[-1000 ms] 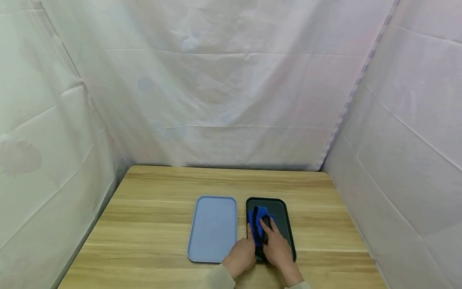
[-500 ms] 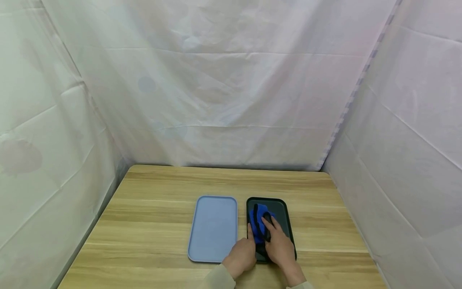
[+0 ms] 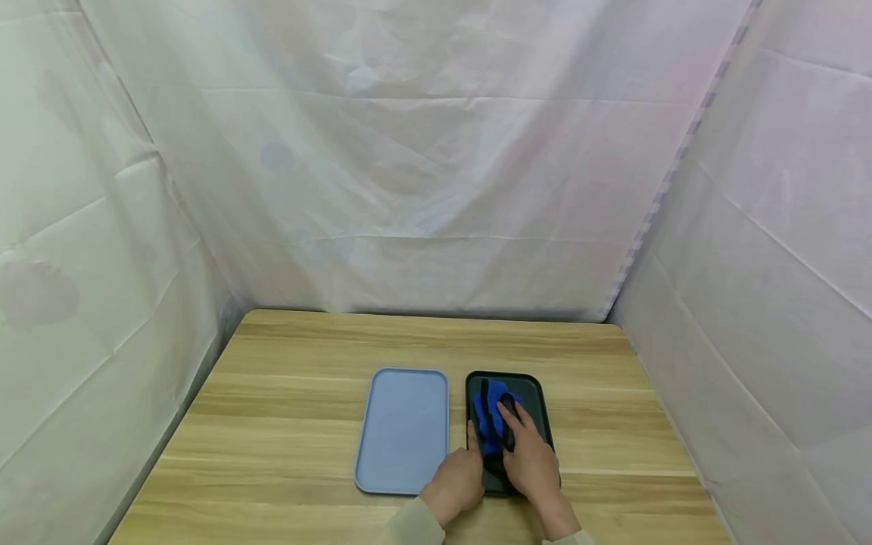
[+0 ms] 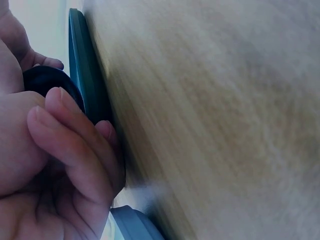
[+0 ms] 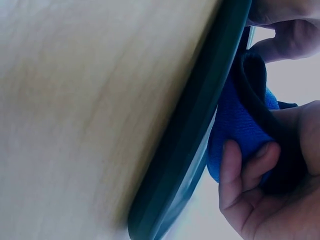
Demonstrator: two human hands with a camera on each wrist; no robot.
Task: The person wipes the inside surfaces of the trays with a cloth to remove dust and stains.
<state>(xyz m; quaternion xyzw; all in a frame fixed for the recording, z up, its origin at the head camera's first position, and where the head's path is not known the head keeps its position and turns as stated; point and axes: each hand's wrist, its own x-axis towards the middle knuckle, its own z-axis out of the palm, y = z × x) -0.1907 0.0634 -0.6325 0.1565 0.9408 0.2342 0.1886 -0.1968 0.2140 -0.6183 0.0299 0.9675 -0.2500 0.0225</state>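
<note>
A blue cloth with black edging (image 3: 489, 418) lies bunched inside the dark green tray (image 3: 528, 387). My right hand (image 3: 531, 463) grips it, two fingers reaching forward over a black part. In the right wrist view, curled fingers (image 5: 231, 172) hold the blue cloth (image 5: 240, 125) against the inside of the tray (image 5: 190, 120). My left hand (image 3: 455, 478) holds the near left side of the dark green tray, one digit stretched along its rim. The left wrist view has the other fingers (image 4: 82, 150) curled beside the tray wall (image 4: 90, 70); their exact contact is partly hidden.
A light blue tray (image 3: 403, 431) lies flat just left of the dark green one, close to my left hand. Both rest on a wood-grain table (image 3: 286, 424). White fabric (image 3: 436, 189) hangs behind the table and along both sides.
My right hand has slid the blue cloth a little forward and to the right within the dark green tray. The left hand and both trays have stayed in place.
</note>
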